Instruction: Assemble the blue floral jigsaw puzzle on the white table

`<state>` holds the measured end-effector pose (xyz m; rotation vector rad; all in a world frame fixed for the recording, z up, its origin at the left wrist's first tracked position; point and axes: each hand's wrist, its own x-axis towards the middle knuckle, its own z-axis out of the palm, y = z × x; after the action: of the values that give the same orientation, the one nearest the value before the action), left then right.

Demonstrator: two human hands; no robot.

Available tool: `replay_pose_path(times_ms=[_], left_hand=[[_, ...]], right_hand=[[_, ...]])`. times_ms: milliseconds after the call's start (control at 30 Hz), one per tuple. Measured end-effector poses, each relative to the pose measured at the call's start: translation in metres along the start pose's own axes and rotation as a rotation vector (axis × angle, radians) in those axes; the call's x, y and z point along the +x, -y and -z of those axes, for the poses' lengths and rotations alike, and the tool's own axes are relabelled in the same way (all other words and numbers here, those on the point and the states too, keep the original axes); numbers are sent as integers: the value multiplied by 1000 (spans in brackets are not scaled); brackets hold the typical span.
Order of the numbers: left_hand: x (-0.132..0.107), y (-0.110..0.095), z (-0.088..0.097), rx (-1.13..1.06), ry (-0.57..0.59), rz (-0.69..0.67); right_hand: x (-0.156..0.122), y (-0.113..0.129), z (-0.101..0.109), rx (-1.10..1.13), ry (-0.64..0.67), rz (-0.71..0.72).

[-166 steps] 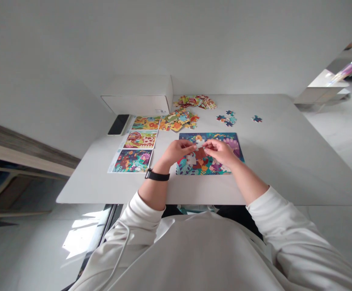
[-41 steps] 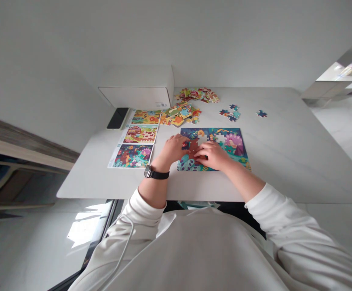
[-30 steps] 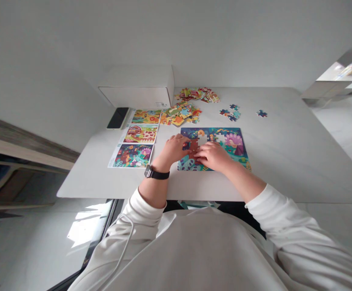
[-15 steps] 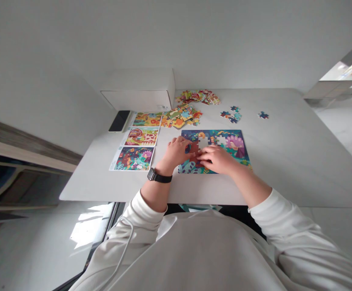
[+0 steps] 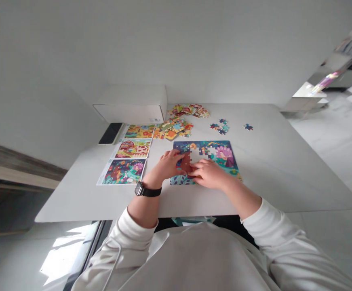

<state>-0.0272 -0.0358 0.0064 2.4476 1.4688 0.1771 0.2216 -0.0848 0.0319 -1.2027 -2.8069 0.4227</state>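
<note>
Against the frame 5.5 seconds earlier, when both hands met around one white-backed piece above the middle of the puzzle point(image 5: 226, 158), the hands were found lower, down at its brown left part. Against the frame half a second earlier, they kept nearly the same pose, while more of the white gap point(image 5: 195, 154) showed above the right hand point(image 5: 207, 173). The left hand point(image 5: 167, 165) was open, thumb and fingers apart over the left side of the puzzle; the right hand had its fingers bent at the brown part, and whether it pinched a piece could not be told. The puzzle lay flat on the table point(image 5: 269, 169), near its front edge. Count: one puzzle, partly filled; one lone dark-blue piece point(image 5: 248, 127) at the right; one small cluster point(image 5: 221, 127) of apparently four loose pieces; two heaps, one yellow-orange heap point(image 5: 174, 128) and one red-and-green heap point(image 5: 188, 110) behind it, their overlapping pieces not countable; three printed pictures point(image 5: 133, 148) in a column; one phone point(image 5: 111, 133); one white box point(image 5: 129, 113); one black watch point(image 5: 150, 192) on the left wrist.
</note>
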Motion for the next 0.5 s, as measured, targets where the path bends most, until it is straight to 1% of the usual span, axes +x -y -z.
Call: replay_pose_path(times_ms=[67,167,300,400,500], left_hand=[[0,-2,-1,-2,-26,34],[1,-4,-3,-9,-52,35],[6,-5,-7,-21,-148,59],[11,-6,-7,-87,-229,67],[14,-12,-1,-191,-335,66]], right_hand=[[1,0,-1,-6,0,-5],[3,2,-2,6,-1,-17],[2,0,1,57,-24,-6],[-1,-18,9,127,-136,-36],[-6,-52,24,187,-245,-97]])
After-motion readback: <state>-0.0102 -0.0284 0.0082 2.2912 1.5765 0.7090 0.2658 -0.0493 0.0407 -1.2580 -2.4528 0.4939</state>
